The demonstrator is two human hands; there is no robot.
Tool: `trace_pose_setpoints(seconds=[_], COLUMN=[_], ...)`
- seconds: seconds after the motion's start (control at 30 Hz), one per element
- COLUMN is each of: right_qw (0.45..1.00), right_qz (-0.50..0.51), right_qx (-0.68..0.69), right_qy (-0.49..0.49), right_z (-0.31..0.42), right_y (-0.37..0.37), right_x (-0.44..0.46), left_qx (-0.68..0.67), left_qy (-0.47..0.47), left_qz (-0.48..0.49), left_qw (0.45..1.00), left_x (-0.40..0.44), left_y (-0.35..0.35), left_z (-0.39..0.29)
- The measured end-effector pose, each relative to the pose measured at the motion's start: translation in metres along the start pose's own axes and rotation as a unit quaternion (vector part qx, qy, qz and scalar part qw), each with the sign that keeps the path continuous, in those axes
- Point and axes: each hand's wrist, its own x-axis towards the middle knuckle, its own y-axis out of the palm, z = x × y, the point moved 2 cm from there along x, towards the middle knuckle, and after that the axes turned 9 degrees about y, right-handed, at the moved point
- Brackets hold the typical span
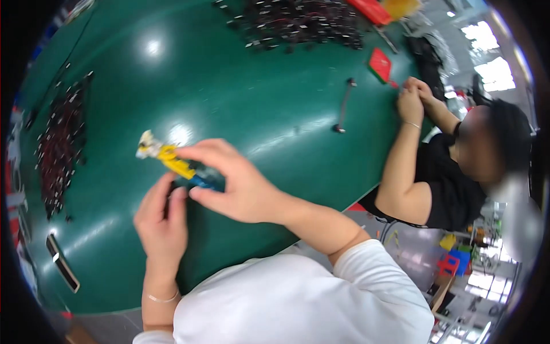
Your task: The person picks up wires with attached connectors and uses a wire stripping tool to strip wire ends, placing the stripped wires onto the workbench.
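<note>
My right hand is closed around a slim yellow-and-blue object with a whitish tip, its kind not clear. The index finger lies along the yellow part, and the thumb is by the blue end. The tip points to the upper left, over the green table. Just below it, my left hand has its fingers curled, with the fingertips close to the yellow part. Something dark shows between its thumb and fingers, too blurred to name.
Heaps of small dark cables with connectors lie at the far side and left. A single cable and a red-green diamond-shaped piece lie to the right. A phone-like slab lies at lower left. A co-worker sits at the right edge.
</note>
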Motion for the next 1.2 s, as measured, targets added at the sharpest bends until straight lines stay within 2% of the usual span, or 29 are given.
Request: trace_pose_setpoints(seconds=[0.17,0.27,0.4,0.53,0.73,0.83,0.93,1.2], right_qw=[0.999,0.998,0.995,0.993,0.994,0.99,0.987,0.979], right_qz=[0.01,0.032,0.083,0.105,0.1,0.137,0.139,0.17], right_qx=[0.011,0.005,-0.013,0.016,-0.032,-0.011,0.025,0.064], right_qy=[0.044,0.055,0.053,0.054,0.03,0.036,0.082,0.088], right_z=[0.003,0.005,0.006,0.008,0.01,0.016,0.017,0.017], right_y=[-0.002,-0.004,-0.002,-0.009,-0.02,-0.017,-0.015,-0.015], right_x=[0.0,-0.003,-0.003,-0.001,0.001,0.003,0.003,0.005], left_qx=[-0.089,-0.212,-0.245,-0.262,-0.383,-0.39,-0.392,-0.44], left_qy=[-0.026,-0.158,-0.147,-0.137,-0.128,-0.141,-0.133,-0.155], left_qz=[-0.053,-0.071,-0.121,-0.098,-0.121,-0.122,-0.096,-0.029], left_qw=[0.994,0.962,0.951,0.95,0.907,0.902,0.905,0.884], left_x=[0.006,0.012,0.015,0.013,0.022,0.021,0.021,0.023], left_y=[-0.016,-0.032,-0.033,-0.033,-0.03,-0.034,-0.037,-0.04], left_z=[0.026,0.033,0.038,0.032,0.017,0.019,0.021,0.02])
